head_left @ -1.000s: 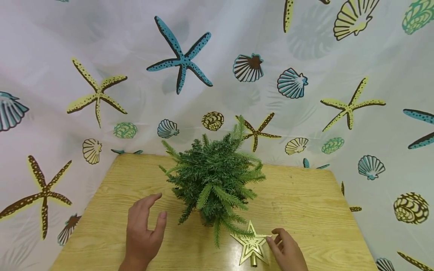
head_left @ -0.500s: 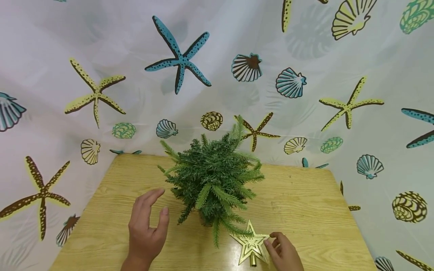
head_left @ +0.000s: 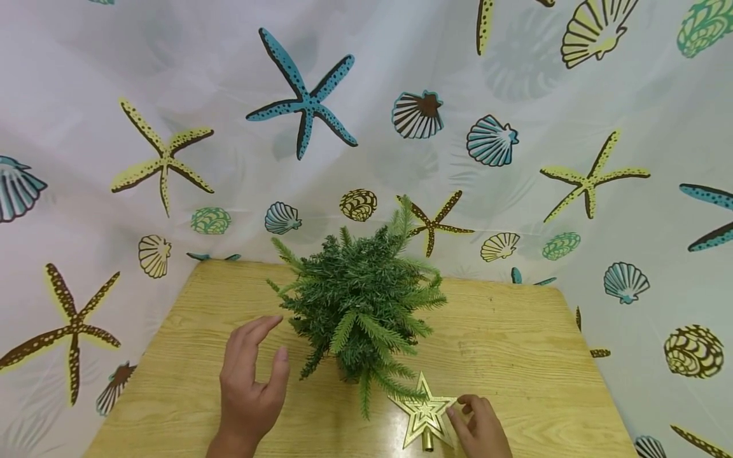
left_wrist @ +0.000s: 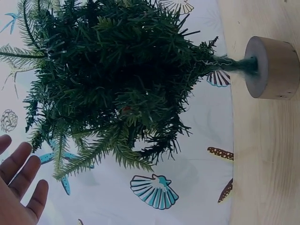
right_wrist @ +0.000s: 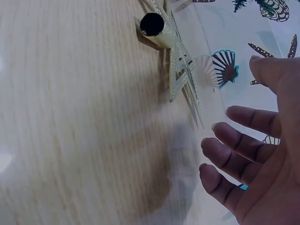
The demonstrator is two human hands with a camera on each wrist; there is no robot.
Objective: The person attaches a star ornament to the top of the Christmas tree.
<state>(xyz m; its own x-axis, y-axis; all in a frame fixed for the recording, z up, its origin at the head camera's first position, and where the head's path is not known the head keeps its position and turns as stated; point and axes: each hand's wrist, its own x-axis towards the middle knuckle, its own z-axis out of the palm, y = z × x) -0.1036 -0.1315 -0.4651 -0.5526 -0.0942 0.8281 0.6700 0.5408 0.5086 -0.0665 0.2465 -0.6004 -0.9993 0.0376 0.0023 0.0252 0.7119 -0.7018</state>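
Note:
A small artificial Christmas tree [head_left: 361,292] stands upright on the table. Its round wooden base [left_wrist: 279,70] shows in the left wrist view. My left hand [head_left: 252,385] is held to the left of the tree, thumb and fingers spread apart with nothing between them. In front of the tree, to the right, a gold star tree topper [head_left: 426,410] lies on the tabletop, its hollow tube [right_wrist: 161,33] toward me. My right hand [head_left: 482,423] is beside the star's right point. The right wrist view has its fingers [right_wrist: 229,157] loosely bent and apart from the star.
The wooden table [head_left: 504,343] reaches back to a white curtain [head_left: 229,57] printed with starfish and shells, which hangs behind it and along both sides. Low green branches [head_left: 395,385] of the tree hang over the star's upper left point.
My left hand has shifted slightly right and away from me, closer to the tree. The right hand has edged left toward the star. Tree and star stay where they were.

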